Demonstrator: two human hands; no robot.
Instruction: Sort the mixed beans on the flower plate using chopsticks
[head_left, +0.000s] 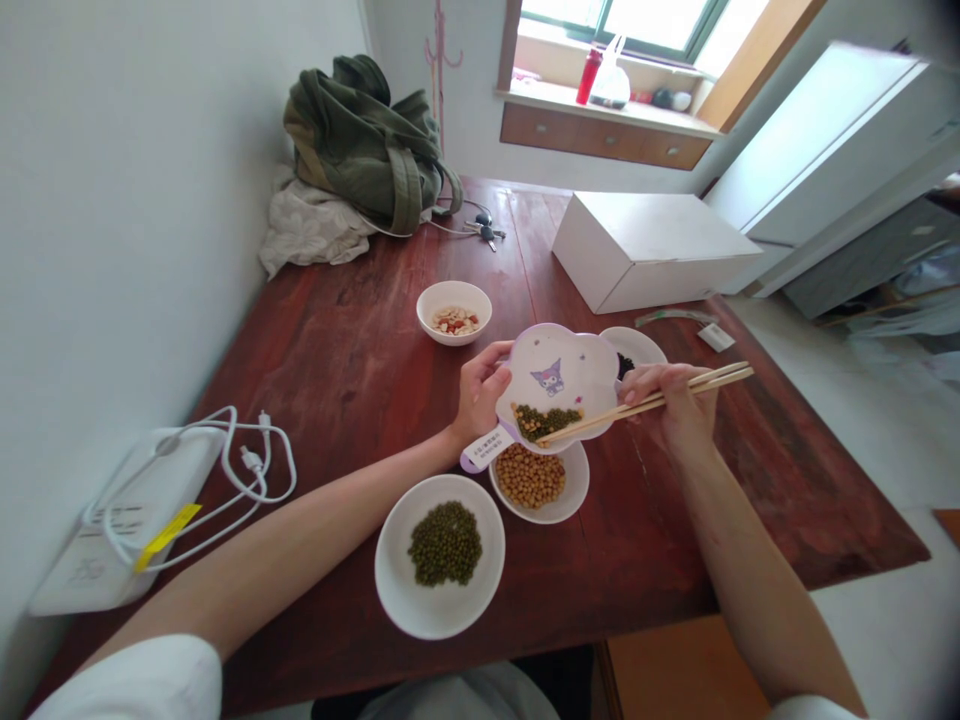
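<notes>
A home: wooden table [322, 340], windowsill [607, 112]

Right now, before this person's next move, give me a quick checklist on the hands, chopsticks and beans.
Left hand holding the purple-rimmed plate: ok.
Right hand grip on the wooden chopsticks: ok.
Chopstick tips at the green beans on the plate: ok.
Any bean pinched between the tips: cannot tell.
Plate clear of the soybean bowl beneath it: cannot tell.

Print on the plate's [559, 370] white tag [487, 447] and yellow sticker [167, 537] is too blurred to read.
</notes>
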